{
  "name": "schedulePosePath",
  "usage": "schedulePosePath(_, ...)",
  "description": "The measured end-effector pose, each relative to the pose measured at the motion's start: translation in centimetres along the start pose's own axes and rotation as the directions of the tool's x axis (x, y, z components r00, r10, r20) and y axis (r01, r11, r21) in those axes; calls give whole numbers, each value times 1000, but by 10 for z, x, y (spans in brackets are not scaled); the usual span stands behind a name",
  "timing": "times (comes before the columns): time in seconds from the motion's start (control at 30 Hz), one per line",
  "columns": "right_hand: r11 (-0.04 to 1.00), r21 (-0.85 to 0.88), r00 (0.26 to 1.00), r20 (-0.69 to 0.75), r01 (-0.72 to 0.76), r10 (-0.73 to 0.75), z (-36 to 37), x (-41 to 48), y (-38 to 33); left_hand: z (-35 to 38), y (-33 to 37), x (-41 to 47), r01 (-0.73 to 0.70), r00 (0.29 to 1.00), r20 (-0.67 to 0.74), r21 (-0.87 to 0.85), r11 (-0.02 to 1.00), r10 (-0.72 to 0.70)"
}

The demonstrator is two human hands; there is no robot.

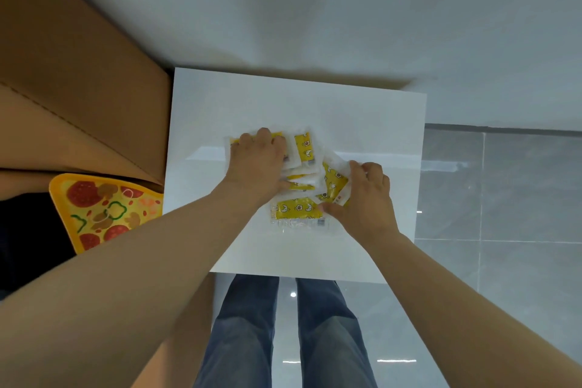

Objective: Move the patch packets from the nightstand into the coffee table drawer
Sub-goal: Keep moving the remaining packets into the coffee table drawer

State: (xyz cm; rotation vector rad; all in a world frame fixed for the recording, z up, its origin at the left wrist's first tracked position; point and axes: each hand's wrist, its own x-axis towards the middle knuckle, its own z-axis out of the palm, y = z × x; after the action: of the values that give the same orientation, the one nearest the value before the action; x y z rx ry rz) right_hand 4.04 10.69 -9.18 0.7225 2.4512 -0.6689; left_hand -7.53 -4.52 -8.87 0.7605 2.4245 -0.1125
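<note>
Several yellow-and-clear patch packets [298, 209] lie in a loose overlapping pile in the middle of the white nightstand top [362, 116]. My left hand [258, 164] lies over the pile's left side, its curled fingers gripping the far-left packets. My right hand [365, 195] grips the packets at the pile's right edge, with the thumb touching the nearest packet. Both hands hide part of the pile.
A tan bed frame or headboard [78, 88] stands against the nightstand's left side. A pizza-print cushion [104, 208] lies at the left, below it. A white wall rises behind, grey floor tiles [504, 214] lie to the right, and my legs in jeans [283, 331] stand at the nightstand's near edge.
</note>
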Motion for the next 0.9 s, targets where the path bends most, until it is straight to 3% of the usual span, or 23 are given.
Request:
schedulePosePath(0.17,994,-46,994,-50,-94,92,6,0,-12,-16,-6,8,-100,995,-21,-9,995,100)
schedulePosePath(0.3,985,-70,986,-64,-156,151,11,0,-17,-25,-12,11,-64,997,30,-281,957,75)
schedulePosePath(0.47,974,128,982,-7,-188,190,13,-1,-19,-25,-21,4,63,995,96,-514,855,-16)
schedulePosePath(0.63,952,214,975,12,-218,221,9,-4,-24,-23,-23,-2,78,995,91,-533,842,-34)
schedulePosePath(0.9,837,291,871,-22,-464,490,17,6,-45,-21,-25,-2,87,995,80,-551,830,-51)
